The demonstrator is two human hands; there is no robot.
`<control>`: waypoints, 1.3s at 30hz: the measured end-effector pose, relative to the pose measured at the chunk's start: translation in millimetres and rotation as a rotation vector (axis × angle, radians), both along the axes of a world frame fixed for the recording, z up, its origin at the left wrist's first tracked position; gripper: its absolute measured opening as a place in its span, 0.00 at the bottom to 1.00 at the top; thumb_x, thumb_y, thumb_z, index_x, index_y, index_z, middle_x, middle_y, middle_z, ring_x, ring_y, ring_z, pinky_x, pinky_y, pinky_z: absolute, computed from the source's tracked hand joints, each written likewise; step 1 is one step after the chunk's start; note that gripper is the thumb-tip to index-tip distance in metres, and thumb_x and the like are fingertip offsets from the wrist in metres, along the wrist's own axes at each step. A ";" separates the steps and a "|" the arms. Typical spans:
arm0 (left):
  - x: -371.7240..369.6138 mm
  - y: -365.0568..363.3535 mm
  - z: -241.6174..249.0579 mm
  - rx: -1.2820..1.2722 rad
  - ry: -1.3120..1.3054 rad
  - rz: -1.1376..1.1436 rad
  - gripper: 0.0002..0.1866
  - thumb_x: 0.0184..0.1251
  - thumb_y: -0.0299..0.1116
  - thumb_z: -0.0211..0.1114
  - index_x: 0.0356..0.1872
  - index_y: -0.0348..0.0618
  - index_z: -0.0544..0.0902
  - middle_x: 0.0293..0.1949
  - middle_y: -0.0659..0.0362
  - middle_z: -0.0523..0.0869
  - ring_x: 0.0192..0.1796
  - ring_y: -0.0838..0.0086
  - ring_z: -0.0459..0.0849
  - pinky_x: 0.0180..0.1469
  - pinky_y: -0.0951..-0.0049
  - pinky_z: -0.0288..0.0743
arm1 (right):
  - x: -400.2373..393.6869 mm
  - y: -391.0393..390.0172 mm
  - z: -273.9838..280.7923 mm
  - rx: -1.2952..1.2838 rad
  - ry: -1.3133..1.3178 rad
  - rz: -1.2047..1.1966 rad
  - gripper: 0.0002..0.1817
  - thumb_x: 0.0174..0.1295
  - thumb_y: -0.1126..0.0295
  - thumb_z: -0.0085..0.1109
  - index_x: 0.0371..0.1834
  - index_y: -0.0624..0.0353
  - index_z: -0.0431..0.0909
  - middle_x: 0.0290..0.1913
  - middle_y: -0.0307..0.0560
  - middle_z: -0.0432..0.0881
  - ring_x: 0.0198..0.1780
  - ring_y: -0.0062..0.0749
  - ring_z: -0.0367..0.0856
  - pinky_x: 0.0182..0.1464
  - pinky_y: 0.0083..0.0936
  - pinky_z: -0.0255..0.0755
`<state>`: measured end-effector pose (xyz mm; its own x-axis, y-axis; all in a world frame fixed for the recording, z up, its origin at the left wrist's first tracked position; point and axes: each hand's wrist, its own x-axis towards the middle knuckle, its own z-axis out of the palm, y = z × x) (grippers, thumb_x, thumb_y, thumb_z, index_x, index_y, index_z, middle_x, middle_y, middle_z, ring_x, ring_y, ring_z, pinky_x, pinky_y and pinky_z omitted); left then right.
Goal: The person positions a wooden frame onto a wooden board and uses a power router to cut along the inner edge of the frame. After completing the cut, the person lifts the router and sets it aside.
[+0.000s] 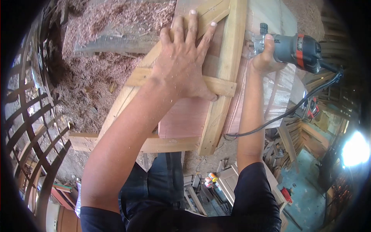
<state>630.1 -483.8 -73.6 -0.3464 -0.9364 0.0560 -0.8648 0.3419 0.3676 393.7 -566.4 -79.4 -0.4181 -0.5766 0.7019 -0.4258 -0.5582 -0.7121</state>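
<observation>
My left hand lies with fingers spread, pressing on a wooden frame of nailed strips; its thumb rests by the short crosspiece. Beneath the frame is a reddish wooden board. My right hand is wrapped round a trim router, dark with a red band, tipped on its side with its motor end pointing right. The router's base is at the board's right part, just beyond the frame's long right strip; its bit is hidden. A black power cord loops from the router down past my right forearm.
Reddish wood shavings heap at the upper left. Curved slats of a lattice stand at the left edge. Wood scraps and a panelled wooden piece lie below. A bright light glares at the right.
</observation>
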 end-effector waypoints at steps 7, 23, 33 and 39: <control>-2.9 -7.0 8.0 0.104 0.000 -0.002 0.91 0.14 0.82 0.81 0.88 0.49 0.50 0.84 0.32 0.51 0.85 0.30 0.49 0.80 0.30 0.52 | 0.1 -17.1 4.9 0.044 -0.002 -0.001 0.24 0.50 0.72 0.79 0.48 0.68 0.78 0.40 0.47 0.86 0.35 0.33 0.86 0.43 0.27 0.82; -2.3 -4.7 -3.1 0.069 0.126 0.027 0.89 0.13 0.76 0.87 0.88 0.58 0.51 0.84 0.37 0.55 0.82 0.35 0.56 0.77 0.30 0.59 | -4.2 -59.2 -2.9 0.035 -0.125 0.072 0.29 0.51 0.74 0.79 0.55 0.70 0.74 0.46 0.51 0.85 0.40 0.33 0.87 0.44 0.26 0.84; -3.3 -6.6 0.4 0.098 0.099 0.027 0.90 0.10 0.74 0.88 0.89 0.61 0.50 0.84 0.38 0.54 0.83 0.34 0.56 0.77 0.31 0.58 | 1.3 -78.0 2.1 -0.008 -0.081 0.039 0.33 0.48 0.76 0.78 0.58 0.72 0.72 0.48 0.53 0.84 0.42 0.36 0.87 0.47 0.29 0.85; -3.8 -7.5 1.8 0.125 0.096 0.023 0.90 0.10 0.73 0.88 0.89 0.62 0.49 0.85 0.38 0.52 0.83 0.33 0.54 0.77 0.29 0.57 | 1.6 -89.2 -1.0 -0.008 -0.155 -0.007 0.36 0.46 0.78 0.77 0.60 0.74 0.71 0.49 0.55 0.83 0.45 0.39 0.87 0.50 0.30 0.86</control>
